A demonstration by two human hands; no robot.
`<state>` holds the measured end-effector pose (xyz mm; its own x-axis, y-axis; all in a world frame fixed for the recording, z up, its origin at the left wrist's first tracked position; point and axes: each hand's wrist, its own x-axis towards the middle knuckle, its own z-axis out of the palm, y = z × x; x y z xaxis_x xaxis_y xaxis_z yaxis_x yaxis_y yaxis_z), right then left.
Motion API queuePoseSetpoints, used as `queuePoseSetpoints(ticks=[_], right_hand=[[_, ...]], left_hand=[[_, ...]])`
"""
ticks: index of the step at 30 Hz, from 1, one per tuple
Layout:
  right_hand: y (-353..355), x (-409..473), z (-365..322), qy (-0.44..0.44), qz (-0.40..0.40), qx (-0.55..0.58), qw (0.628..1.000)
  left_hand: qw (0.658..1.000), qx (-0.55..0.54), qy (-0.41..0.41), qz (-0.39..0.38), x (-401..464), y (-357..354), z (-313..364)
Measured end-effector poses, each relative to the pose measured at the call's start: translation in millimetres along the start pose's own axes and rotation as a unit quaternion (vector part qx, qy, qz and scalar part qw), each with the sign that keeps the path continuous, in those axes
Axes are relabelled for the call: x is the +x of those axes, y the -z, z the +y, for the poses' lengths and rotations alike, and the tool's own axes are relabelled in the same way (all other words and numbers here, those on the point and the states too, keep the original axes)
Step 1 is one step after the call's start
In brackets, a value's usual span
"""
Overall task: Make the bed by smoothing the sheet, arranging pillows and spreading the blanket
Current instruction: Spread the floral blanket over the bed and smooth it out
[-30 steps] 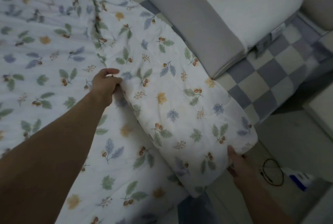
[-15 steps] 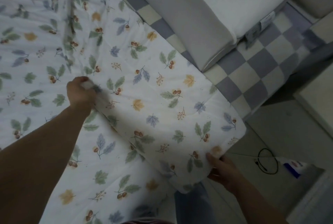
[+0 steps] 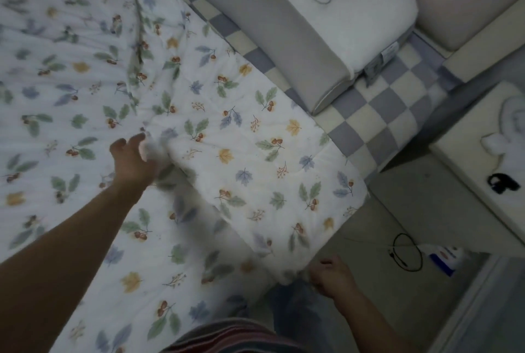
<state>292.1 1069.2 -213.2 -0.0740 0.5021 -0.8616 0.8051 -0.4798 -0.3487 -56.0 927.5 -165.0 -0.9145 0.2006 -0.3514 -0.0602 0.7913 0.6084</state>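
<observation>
A white blanket [image 3: 255, 159] printed with leaves and acorns covers most of the bed. My left hand [image 3: 132, 161] grips a bunched fold of it near the middle, arm stretched out over the cloth. My right hand [image 3: 329, 278] has curled fingers at the blanket's near corner, by the bed's edge, and seems to pinch that corner. A grey and white pillow [image 3: 284, 26] lies at the head on the blue and cream checkered sheet [image 3: 369, 117]. The blanket's upper edge stops short of the pillow.
A pale bedside cabinet [image 3: 466, 182] stands right of the bed with a small black object [image 3: 501, 182] on top. On the floor lie a black cable loop [image 3: 406, 253] and a blue and white item [image 3: 443, 259]. My legs are at the bed's edge.
Both hands have pulled the blanket toward me and leftward. The turned-up fold now lies flatter and wider. My right hand has slid from the blanket's side edge down to its near corner.
</observation>
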Motion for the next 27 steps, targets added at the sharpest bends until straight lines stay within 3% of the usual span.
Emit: queuePoseSetpoints(ticks=[2,6,11,18,27], right_hand=[[2.1,-30.4,-7.9,0.030,0.012,0.001,0.999],[-2.0,-87.3,-27.9,0.068,-0.051,0.062,0.994],[-9.3,-144.1,-62.3,0.167,-0.123,0.024,0.978],[-21.7,-235.4,-81.6,0.262,-0.212,-0.007,0.941],[-121.8,-359.1,-32.2,0.350,-0.305,-0.102,0.880]], left_hand=[[1.000,-0.010,-0.018,-0.023,-30.5,24.1,-5.3],[0.997,-0.052,-0.023,-0.053,-100.5,70.5,-2.9],[0.992,-0.114,-0.022,-0.051,-178.5,123.7,-3.2],[0.978,-0.207,0.006,-0.007,-285.6,187.7,-23.9],[0.958,-0.266,0.050,0.098,-392.8,293.0,-148.0]])
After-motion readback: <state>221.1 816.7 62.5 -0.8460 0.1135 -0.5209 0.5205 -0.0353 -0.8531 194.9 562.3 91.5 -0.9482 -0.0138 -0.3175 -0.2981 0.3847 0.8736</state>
